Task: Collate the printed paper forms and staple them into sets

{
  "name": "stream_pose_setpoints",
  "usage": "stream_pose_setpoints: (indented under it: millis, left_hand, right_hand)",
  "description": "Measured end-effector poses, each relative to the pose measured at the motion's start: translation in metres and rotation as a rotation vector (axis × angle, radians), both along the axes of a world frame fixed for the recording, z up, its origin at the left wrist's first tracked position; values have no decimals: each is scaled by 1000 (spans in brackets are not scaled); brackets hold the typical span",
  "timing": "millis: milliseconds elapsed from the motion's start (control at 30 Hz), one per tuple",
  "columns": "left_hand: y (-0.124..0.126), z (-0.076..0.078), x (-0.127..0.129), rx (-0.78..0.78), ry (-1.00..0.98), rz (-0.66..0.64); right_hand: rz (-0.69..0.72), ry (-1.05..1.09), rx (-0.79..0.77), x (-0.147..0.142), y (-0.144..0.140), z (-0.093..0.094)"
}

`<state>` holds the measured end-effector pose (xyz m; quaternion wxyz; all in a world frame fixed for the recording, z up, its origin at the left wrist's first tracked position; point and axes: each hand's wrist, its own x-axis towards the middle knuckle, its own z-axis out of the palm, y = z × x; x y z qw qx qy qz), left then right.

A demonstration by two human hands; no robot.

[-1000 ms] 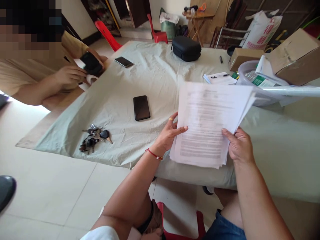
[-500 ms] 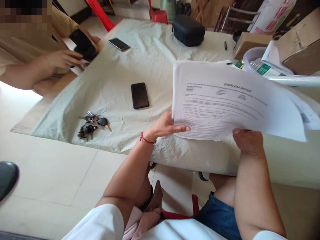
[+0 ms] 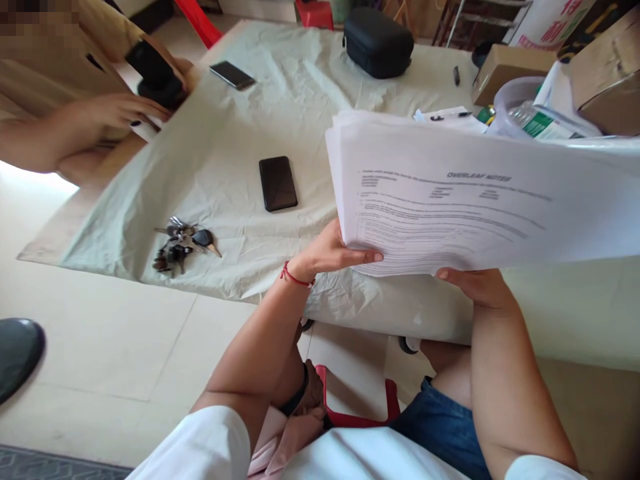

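A thick stack of printed papers [image 3: 440, 200], headed "OVERLEAF NOTES", is held up over the near side of the table, its right part running out of view. My left hand [image 3: 340, 252], with a red cord at the wrist, is closed on the stack's lower left corner, thumb on top and fingers hidden beneath. On the bottom edge, my right hand [image 3: 475, 283] grips the papers too, its thumb at the edge and its other fingers out of sight underneath. Left of the stack a black phone [image 3: 278, 183] lies on the cloth.
A bunch of keys [image 3: 185, 245] rests at the table's left, and a second phone [image 3: 233, 75] lies farther back. Behind stand a black case [image 3: 377, 43], cardboard boxes [image 3: 513, 70] and a basket [image 3: 513, 100]. A co-worker's hand [image 3: 117, 110] is at the far left.
The stack has shifted slightly left and its right side, curled down before, now spreads out flatter. My right hand has slid left along the bottom edge; my left hand keeps its hold.
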<state>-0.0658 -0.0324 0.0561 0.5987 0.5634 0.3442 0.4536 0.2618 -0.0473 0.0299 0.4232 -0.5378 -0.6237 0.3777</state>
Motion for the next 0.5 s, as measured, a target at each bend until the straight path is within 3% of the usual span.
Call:
stream_pose_setpoints:
  millis: [100,233,400,500]
  left_hand:
    - [0,-4,3,30,22,-11]
    - [-6,3,0,26,-15,10]
    - [-8,9,-7,-86,-56,17]
    - [-8,6,-6,-55,-20,10]
  right_hand:
    - [7,63,-30,-12,-1,3]
    - [-18,190,-71,-15,-5,0]
    - [-16,104,-153,-9,-9,-1]
    - [59,139,-158,-15,-6,-2]
